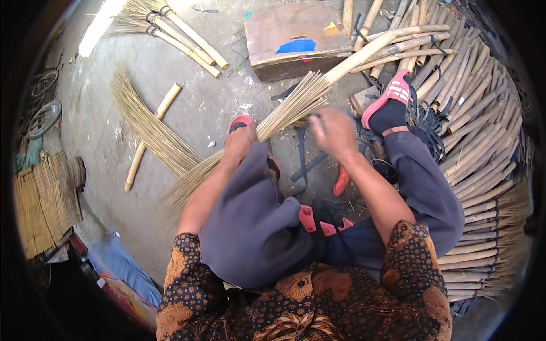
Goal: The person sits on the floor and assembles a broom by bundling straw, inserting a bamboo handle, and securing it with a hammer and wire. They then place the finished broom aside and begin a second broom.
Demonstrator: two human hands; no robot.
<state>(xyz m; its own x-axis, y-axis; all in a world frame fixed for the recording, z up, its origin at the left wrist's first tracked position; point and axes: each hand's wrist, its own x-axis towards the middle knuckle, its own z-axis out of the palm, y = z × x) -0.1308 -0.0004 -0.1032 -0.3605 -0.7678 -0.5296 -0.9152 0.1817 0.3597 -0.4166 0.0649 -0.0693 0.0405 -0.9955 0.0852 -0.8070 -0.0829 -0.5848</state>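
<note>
Straw-coloured stick bundle [296, 105]: in the head view, the thing in hand; it slants from beside the left knee up toward the wooden box, thin tips spreading at lower left.
Bamboo handle [364, 55]: runs on from the butt end of the sticks; whether it sits inside them or under them I cannot tell.
Left hand [242, 142]: fingers closed round the bundle, just above the knee.
Right hand [335, 132]: blurred, just beside the butts, fingers curled; whether they grip anything I cannot tell.
Binding: no dark band shows on this bundle, so tying looks left to do; dark strips [302, 150] lie on the floor below it.
Bound brooms [183, 41]: three at upper left, dark bands at the necks, apparently done.
Loose bundle [163, 140]: at left, lying across a separate bamboo pole [136, 162], with no band visible; probably not begun.
Right-hand row [472, 262]: pale handles with brush ends outward and a dark line across them, likely done too.
Stage: the piece in hand seems partway, sticks and handle brought together but unsecured.
</note>
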